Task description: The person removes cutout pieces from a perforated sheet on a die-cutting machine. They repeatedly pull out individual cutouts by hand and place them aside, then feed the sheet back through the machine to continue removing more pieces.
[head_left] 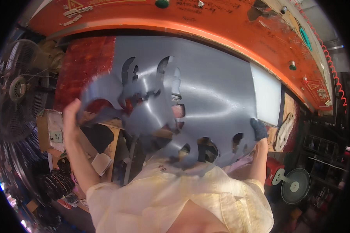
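A wide, glossy grey sheet [217, 85] with several curved holes cut through it spreads over the work table and droops over its near edge toward my body. My left hand [71, 112] is closed on the curled left end of the sheet, where the cut strips lift and blur. On the right, my right hand [259, 130], covered by a dark glove, grips the sheet's near right edge. Its fingertips are partly hidden. Through the holes show bits of red board and other things beneath.
An orange machine beam [221, 33] spans the far side above the table. A red board [87, 58] lies left, a white board [266, 93] right, beside a pale piece with holes [285, 132]. A large fan [17, 89] stands left, a smaller fan [295, 186] lower right.
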The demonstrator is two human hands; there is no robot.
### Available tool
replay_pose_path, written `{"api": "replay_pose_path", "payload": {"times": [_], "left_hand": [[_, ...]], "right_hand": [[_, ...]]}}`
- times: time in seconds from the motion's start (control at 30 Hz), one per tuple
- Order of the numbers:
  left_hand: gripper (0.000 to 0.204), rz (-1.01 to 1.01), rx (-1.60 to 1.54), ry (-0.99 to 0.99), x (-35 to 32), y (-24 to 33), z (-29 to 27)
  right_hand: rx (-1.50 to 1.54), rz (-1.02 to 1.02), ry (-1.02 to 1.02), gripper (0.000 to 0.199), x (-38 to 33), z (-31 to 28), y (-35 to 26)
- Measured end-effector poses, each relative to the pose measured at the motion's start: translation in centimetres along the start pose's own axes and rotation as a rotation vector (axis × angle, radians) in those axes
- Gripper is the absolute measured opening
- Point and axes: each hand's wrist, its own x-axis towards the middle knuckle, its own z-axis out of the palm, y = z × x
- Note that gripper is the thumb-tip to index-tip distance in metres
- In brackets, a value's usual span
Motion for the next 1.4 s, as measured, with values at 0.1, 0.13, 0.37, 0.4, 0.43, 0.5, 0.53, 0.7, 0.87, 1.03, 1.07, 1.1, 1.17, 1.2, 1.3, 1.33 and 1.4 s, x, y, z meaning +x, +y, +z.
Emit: {"api": "replay_pose_path", "payload": {"times": [0.1, 0.13, 0.37, 0.4, 0.43, 0.5, 0.53, 0.7, 0.87, 1.03, 1.07, 1.1, 1.17, 1.2, 1.3, 1.33, 1.4], "left_hand": [[0.043, -0.222, 0.033, -0.469, -2.1, -4.7, 0.7], [0.053, -0.081, -0.07, -0.397, -3.2, -5.4, 1.0], [0.07, -0.33, 0.328, -0.433, 1.1, -2.0, 2.4], [0.063, -0.341, 0.471, -0.485, 2.4, -2.2, 3.6], [0.055, -0.29, 0.567, -0.57, 3.1, -2.7, 5.0], [0.037, -0.257, 0.492, -0.612, 3.5, -3.3, 7.7], [0.029, -0.18, 0.461, -0.56, 3.2, -3.4, 8.6], [0.023, -0.04, -0.334, -0.33, 3.7, -0.3, 10.7], [0.028, 0.113, -0.58, -0.066, 13.2, 7.2, 11.2], [0.029, 0.25, -0.597, 0.173, 21.6, 12.2, 11.5], [0.029, 0.398, -0.506, 0.146, 22.4, 11.8, 10.3], [0.03, 0.574, -0.409, 0.126, 23.1, 11.2, 9.0], [0.036, 0.553, -0.094, 0.126, 22.7, 7.5, 5.8], [0.04, 0.511, 0.05, 0.148, 22.0, 5.3, 4.7], [0.056, 0.313, 0.248, -0.024, 14.9, -3.0, 3.1], [0.057, 0.223, 0.204, -0.155, 11.5, -5.2, 3.0], [0.062, 0.018, 0.152, -0.281, 4.2, -8.3, 3.7]], "right_hand": [[-0.16, -0.025, -0.066, 0.042, -0.5, 0.0, 2.0], [-0.092, -0.014, -0.049, 0.043, -0.8, 0.0, 2.0], [-0.1, -0.127, -0.088, 0.045, -2.1, 1.8, -3.5], [-0.013, -0.015, -0.094, 0.046, -1.8, 2.0, -4.4], [0.077, 0.097, -0.096, 0.048, -1.4, 2.3, -5.0], [0.234, 0.153, -0.015, 0.046, -0.9, 2.7, -5.5], [0.284, 0.108, 0.064, 0.044, -0.9, 2.9, -5.3], [0.603, -0.13, 0.267, 0.038, -3.7, 4.2, -2.8], [1.034, 0.052, 0.399, 0.04, -3.1, 6.2, -5.5], [0.946, -0.089, 0.338, 0.033, 6.4, 4.8, -11.4], [0.896, -0.049, 0.342, 0.036, 7.5, 4.8, -11.6], [0.625, -0.026, 0.368, 0.037, 8.2, 4.5, -11.5], [0.065, -0.042, 0.315, 0.04, 8.5, 4.3, -11.0], [0.112, -0.057, 0.263, 0.044, 8.1, 4.3, -10.6], [0.292, 0.069, 0.035, 0.046, 6.7, 4.0, -10.5], [0.295, 0.07, -0.022, 0.047, 6.4, 3.9, -10.8], [0.344, 0.124, -0.071, 0.045, 6.1, 3.7, -11.5]]}}
